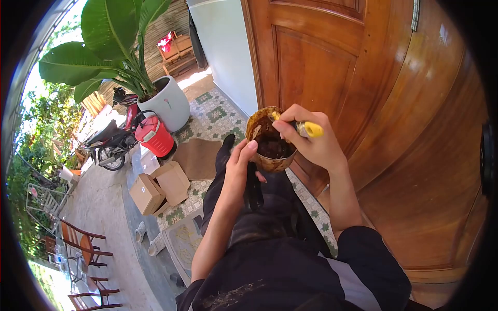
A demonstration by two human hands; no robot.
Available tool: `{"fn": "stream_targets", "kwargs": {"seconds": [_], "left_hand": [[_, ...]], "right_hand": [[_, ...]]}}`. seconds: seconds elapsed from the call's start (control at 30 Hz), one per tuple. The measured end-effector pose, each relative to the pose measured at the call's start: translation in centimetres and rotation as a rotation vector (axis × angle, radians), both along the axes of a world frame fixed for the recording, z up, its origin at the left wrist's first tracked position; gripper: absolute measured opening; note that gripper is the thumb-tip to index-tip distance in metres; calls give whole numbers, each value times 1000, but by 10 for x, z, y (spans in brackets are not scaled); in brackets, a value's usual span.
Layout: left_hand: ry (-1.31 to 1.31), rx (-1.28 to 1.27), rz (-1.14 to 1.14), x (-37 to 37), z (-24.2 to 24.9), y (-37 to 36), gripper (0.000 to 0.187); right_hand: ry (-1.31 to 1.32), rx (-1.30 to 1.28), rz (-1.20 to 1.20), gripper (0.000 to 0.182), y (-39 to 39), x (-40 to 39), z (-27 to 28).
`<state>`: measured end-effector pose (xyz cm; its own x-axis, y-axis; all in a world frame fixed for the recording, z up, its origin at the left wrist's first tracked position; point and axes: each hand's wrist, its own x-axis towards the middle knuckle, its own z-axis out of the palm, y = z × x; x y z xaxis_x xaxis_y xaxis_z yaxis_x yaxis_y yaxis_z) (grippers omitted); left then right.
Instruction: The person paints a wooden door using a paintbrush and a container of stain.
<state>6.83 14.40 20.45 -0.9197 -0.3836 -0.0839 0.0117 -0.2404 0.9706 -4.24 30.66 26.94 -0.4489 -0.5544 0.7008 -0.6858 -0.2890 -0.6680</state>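
Note:
My left hand (239, 163) grips the left side of a round can (275, 166), its fingers and thumb at the wall and rim. Brown smears coat the can, and dark brown stuff lies inside at the bottom. Above the can's right rim, my right hand (315, 137) is closed around a paintbrush (313, 129) with a yellow handle. The brush's lower end points into the can, partly hidden by my fingers. Both hands are in front of my lap, over dark trousers.
A wooden door (316, 67) stands close on the right. On the left are an open cardboard box (148, 194), a red bucket (155, 137), a potted plant (174, 103), a brown mat (197, 159) and a motorbike (111, 140). Wooden chairs (83, 241) stand farther off.

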Motion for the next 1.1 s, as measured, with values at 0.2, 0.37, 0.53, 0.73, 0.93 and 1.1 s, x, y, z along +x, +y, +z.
{"fn": "stream_targets", "kwargs": {"seconds": [0.2,0.37,0.53,0.73,0.93,1.1], "left_hand": [[-73,124,-54,-5,-23,3,72],[-54,142,-35,-26,-62,11,67],[-101,194,-76,-35,-82,9,66],[-112,157,-18,-45,-74,4,65],[-96,236,-35,-62,-98,-13,61],[-63,168,-87,-94,-108,-31,53]], "right_hand": [[-155,232,-18,19,-2,-9,-11],[-129,290,-195,22,1,-23,-28],[-110,130,-367,22,6,-26,-41],[-256,-332,-341,20,28,-19,-44],[-176,-498,-474,15,66,0,-31],[188,-618,-814,22,111,-5,4]]}}
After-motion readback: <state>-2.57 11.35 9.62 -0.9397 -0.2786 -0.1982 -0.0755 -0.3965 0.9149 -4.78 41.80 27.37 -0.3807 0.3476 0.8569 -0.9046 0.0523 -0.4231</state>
